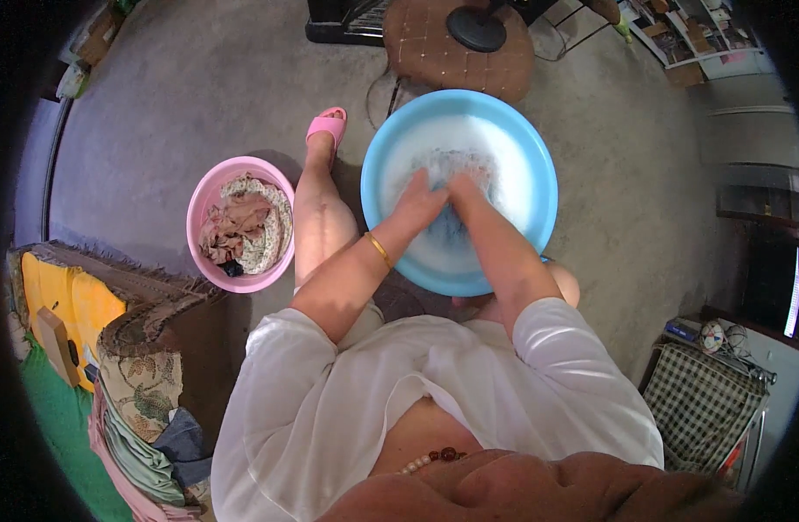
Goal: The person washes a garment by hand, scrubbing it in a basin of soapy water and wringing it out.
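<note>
A big light-blue basin (538, 165) stands on the floor in front of me, filled with soapy water and a bluish-grey cloth (456, 165). My left hand (419, 202) and my right hand (465, 193) are side by side in the suds, both closed on the wet cloth. A gold bangle (378, 250) sits on my left wrist. Part of the cloth is hidden under foam and my hands.
A pink basin (197, 209) with crumpled clothes stands at my left, beside my leg and pink slipper (326, 127). A brown quilted stool (434, 48) is behind the blue basin. Folded cloths (138, 426) lie at lower left, a checked cloth (702, 402) at lower right.
</note>
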### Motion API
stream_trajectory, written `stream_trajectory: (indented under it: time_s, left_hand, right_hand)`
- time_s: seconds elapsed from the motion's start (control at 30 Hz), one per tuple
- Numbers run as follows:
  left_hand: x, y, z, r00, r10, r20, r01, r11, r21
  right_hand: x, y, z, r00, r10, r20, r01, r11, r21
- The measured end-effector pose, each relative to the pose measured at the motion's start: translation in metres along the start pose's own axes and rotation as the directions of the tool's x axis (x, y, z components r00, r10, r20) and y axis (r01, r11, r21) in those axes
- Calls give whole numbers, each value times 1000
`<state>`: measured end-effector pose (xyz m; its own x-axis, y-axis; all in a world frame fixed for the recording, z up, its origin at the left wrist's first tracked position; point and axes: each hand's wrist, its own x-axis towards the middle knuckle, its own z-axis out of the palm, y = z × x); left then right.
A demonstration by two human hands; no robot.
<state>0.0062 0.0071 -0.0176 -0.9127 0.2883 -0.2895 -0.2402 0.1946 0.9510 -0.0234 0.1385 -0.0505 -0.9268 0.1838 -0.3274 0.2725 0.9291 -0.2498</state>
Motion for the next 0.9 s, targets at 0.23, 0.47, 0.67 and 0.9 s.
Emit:
stream_trajectory:
  time_s: [0.23, 0.47, 0.67, 0.9]
  left_hand:
    - [4, 7, 2, 989, -133, -58, 131, 991, -27]
    - [3, 26, -5, 954, -273, -121, 214, 907, -364]
    - [5, -9, 14, 862, 243, -444, -82, 932, 352]
    - [13, -30, 4, 890, 454, -37, -367, 762, 534]
  right_hand:
    - [37, 29, 3, 988, -86, 126, 90, 996, -27]
    - [-7, 44, -58, 999, -9, -45, 42, 588, 808]
    - [-64, 27, -80, 795, -420, -437, 606, 554, 571]
    - [-109, -6, -51, 898, -389, -205, 439, 759, 480]
